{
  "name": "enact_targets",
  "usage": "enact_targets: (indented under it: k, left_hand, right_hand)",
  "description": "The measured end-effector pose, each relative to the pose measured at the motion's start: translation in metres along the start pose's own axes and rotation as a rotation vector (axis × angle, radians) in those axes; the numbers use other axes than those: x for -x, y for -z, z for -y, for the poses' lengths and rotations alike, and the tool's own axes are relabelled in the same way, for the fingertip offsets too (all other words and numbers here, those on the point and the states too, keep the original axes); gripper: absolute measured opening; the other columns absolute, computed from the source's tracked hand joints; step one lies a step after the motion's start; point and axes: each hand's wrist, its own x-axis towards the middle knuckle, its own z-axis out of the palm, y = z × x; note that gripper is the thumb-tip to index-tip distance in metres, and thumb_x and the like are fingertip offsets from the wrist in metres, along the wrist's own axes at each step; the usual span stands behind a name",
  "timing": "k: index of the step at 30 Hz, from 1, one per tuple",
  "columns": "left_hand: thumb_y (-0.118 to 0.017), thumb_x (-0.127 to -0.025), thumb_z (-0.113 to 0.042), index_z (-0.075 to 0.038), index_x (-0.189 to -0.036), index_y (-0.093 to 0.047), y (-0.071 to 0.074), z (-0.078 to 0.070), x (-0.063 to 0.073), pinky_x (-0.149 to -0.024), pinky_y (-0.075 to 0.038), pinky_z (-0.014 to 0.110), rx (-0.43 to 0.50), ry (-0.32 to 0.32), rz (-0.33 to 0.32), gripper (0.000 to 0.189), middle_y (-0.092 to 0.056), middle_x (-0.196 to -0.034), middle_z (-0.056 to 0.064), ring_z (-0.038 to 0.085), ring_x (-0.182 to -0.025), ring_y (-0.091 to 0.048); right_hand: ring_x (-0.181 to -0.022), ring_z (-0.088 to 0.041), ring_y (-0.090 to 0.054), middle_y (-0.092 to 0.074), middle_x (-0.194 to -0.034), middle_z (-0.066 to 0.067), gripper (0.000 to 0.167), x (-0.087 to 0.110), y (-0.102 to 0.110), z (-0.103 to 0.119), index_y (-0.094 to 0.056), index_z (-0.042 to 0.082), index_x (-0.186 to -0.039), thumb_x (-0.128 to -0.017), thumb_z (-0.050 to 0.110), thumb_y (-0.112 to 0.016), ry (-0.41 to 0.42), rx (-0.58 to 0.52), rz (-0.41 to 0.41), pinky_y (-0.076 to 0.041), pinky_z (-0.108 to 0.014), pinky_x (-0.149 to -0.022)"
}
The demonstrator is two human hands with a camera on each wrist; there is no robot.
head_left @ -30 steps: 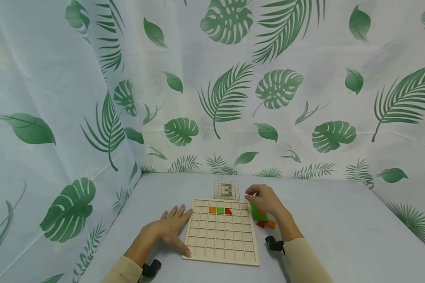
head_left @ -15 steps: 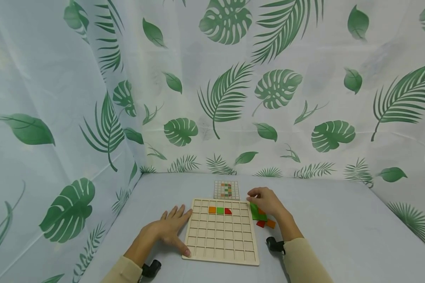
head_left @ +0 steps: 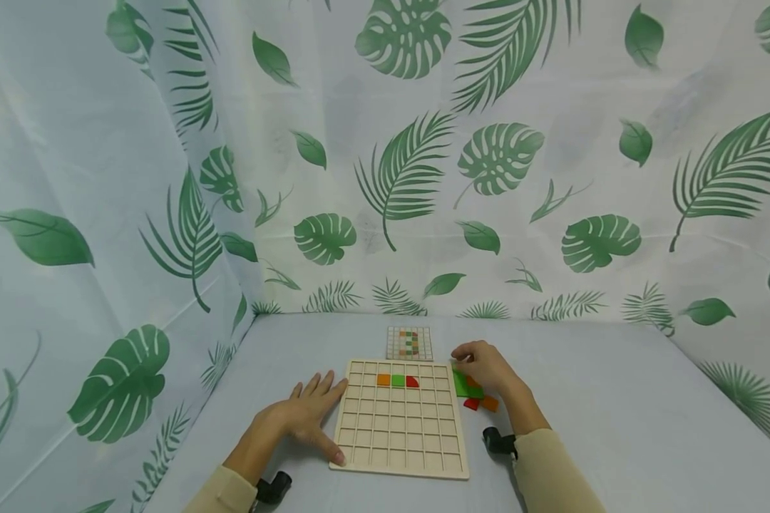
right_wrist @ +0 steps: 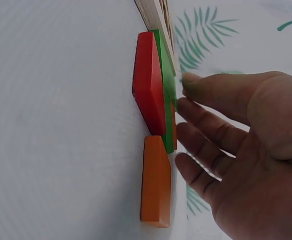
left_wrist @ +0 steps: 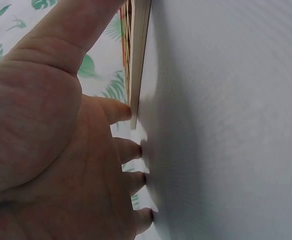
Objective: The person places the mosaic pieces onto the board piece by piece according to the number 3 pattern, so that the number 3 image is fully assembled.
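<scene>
A square wooden grid board [head_left: 400, 427] lies on the table, holding an orange square tile [head_left: 383, 380], a green square tile [head_left: 398, 381] and a red quarter-round tile [head_left: 412, 382] in one row. My left hand [head_left: 304, 417] is spread at its left side, the thumb on the near left corner and the fingertips along the edge and table. On the right, my right hand [head_left: 484, 365] hovers with bent fingers over a small pile of green tiles [head_left: 468, 388]. In the right wrist view its fingertips [right_wrist: 188, 85] are right at the green tile [right_wrist: 166, 75], with nothing visible between them.
Beside the pile lie a red tile [right_wrist: 148, 80] and an orange tile [right_wrist: 156, 180]. Behind the board is a small pattern card [head_left: 409, 343] with a coloured grid design. A leaf-printed curtain [head_left: 411, 178] encloses the back and left of the table [head_left: 616, 399].
My right hand has shifted slightly right and toward me over the pile, its fingertips moving a little away from the card. The left hand and the tiles on the board have not moved.
</scene>
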Motion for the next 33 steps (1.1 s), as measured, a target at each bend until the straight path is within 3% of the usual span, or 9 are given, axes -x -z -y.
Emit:
enact_targets:
  k: [8, 14, 23, 33]
  left_hand:
    - [-0.09, -0.061, -0.072, -0.017, -0.168, -0.016, 0.0006, 0.0011, -0.0005, -0.127, -0.006, 0.068, 0.004, -0.008, 0.0, 0.142, -0.006, -0.175, 0.019, 0.043, -0.162, -0.002]
    - [-0.09, -0.06, -0.073, -0.018, -0.169, -0.015, 0.0007, 0.0, -0.0002, -0.128, -0.006, 0.068, 0.0, 0.001, -0.002, 0.142, -0.006, -0.175, 0.018, 0.043, -0.162, -0.002]
    - [-0.091, -0.06, -0.072, -0.017, -0.168, -0.017, 0.0023, -0.0002, 0.0007, -0.127, -0.007, 0.068, -0.009, 0.007, -0.003, 0.142, -0.007, -0.175, 0.018, 0.043, -0.162, -0.003]
    - [-0.09, -0.06, -0.072, -0.017, -0.168, -0.017, 0.0007, -0.0001, 0.0002, -0.128, -0.007, 0.068, 0.001, -0.002, -0.004, 0.141, -0.008, -0.175, 0.018, 0.043, -0.162, -0.004]
  right_hand:
    - [-0.096, -0.024, -0.057, -0.069, -0.111, -0.01, 0.023, -0.0013, -0.0027, -0.0006, -0.075, 0.003, -0.118, -0.096, 0.009, -0.071, -0.006, 0.039, 0.011, -0.054, -0.037, -0.079]
    - [-0.091, -0.023, -0.057, -0.067, -0.105, -0.01, 0.015, -0.0017, -0.0037, -0.0006, -0.077, 0.004, -0.109, -0.096, 0.008, -0.071, 0.016, 0.073, 0.008, -0.052, -0.036, -0.076]
    - [-0.086, -0.022, -0.056, -0.065, -0.096, -0.007, 0.005, -0.0037, -0.005, 0.0, -0.071, 0.008, -0.102, -0.097, 0.008, -0.071, 0.0, 0.04, 0.023, -0.05, -0.032, -0.071]
    - [-0.086, -0.021, -0.057, -0.066, -0.094, -0.005, 0.01, -0.0037, -0.0057, 0.0003, -0.068, 0.01, -0.1, -0.094, 0.007, -0.075, -0.004, 0.041, -0.014, -0.052, -0.032, -0.075]
